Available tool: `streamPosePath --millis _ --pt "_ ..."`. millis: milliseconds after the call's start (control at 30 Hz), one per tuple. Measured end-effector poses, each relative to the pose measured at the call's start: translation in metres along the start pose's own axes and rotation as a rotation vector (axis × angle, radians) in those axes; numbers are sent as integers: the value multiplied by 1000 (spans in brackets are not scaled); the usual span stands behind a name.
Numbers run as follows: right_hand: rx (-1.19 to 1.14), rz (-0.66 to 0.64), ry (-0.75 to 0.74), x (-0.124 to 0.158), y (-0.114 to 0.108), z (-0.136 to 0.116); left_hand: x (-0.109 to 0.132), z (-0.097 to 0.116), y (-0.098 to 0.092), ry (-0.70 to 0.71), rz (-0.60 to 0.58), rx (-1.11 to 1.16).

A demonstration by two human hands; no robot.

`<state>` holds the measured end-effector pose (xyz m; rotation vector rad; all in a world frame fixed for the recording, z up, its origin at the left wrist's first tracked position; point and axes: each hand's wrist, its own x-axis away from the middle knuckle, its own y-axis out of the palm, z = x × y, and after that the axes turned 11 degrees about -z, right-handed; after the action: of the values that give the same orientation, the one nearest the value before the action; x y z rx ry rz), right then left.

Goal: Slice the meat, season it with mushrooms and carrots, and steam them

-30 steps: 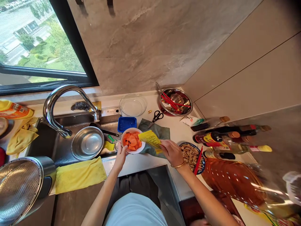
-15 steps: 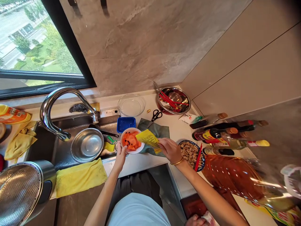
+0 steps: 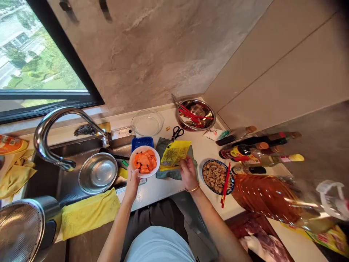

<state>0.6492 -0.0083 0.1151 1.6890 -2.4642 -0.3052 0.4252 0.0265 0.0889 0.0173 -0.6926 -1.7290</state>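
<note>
My left hand (image 3: 132, 181) grips the near rim of a white bowl (image 3: 156, 174), thumb over the edge. Thin orange slices (image 3: 145, 160) that look like carrot, dotted with small black bits, fill it. In my right hand (image 3: 188, 174) is a flat yellow packet (image 3: 175, 153) with printed text, pinched at its lower right corner. The packet is over a dark green cloth (image 3: 163, 144) on the counter. Black-handled scissors (image 3: 177, 132) lie at the cloth's far edge, their blades hidden. A blue tray (image 3: 141, 141) is partly covered by the bowl.
On the left, the sink (image 3: 65, 182) holds a metal pot (image 3: 98, 173) under the faucet (image 3: 54, 112). To the right are a plate of meat pieces (image 3: 216, 176) with red chopsticks (image 3: 226, 183), several bottles (image 3: 242, 153) and a large oil jug (image 3: 261, 198). A steel bowl (image 3: 197, 127) stands behind.
My right hand has moved left and down, turning the yellow packet so its printed face shows broadly. My left hand still holds the bowl. The whole view has shifted slightly.
</note>
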Motion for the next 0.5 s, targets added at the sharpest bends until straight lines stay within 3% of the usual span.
streamPosePath --millis 167,300,400,500 --pt "-506 104 133 15 9 20 -1 7 -2 35 39 53" --pt "-713 154 108 18 -12 29 -4 5 7 15 -1 53" --pt "-681 265 63 5 -41 29 -4 -1 18 1 -19 26" --pt "-436 507 19 -25 -78 26 -5 -9 26 -27 -34 -2"
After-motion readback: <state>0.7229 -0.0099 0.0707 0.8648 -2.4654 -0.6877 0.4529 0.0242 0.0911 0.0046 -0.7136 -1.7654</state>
